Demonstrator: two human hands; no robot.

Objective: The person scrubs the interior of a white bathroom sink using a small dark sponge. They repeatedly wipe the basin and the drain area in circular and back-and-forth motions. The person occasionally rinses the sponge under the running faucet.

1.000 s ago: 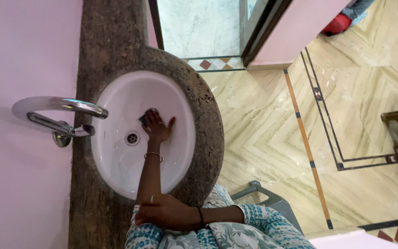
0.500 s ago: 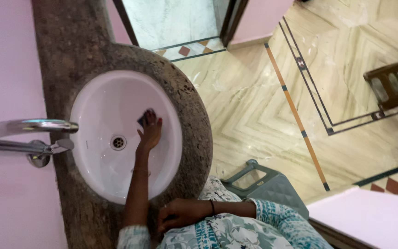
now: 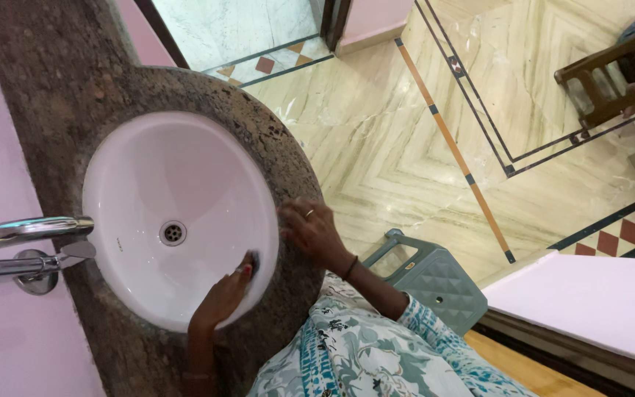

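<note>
From overhead I looked down on a round white basin (image 3: 148,184) set in a speckled brown stone worktop (image 3: 53,88), with a chrome tap (image 3: 27,229) reaching in from the pink wall side. My left hand (image 3: 223,295) was inside the bowl near its front rim, fingers curled together and pressed onto a small dark scrubbing pad (image 3: 251,262) (most of it hidden under the fingertips, so I could not tell its material). The pad lay against the inner wall of the basin, just below the rim and well apart from the drain (image 3: 173,233).

My right hand (image 3: 310,229) rested flat on the worktop edge beside the basin, fingers loosely spread, holding nothing and wearing a ring.

In my judgement, scrubbing well here called for firm, even pressure, short overlapping strokes following the curve of the rim, and the right hand kept planted for balance.

A grey plastic stool (image 3: 428,276) stood on the patterned marble floor (image 3: 406,132) beside me.
</note>
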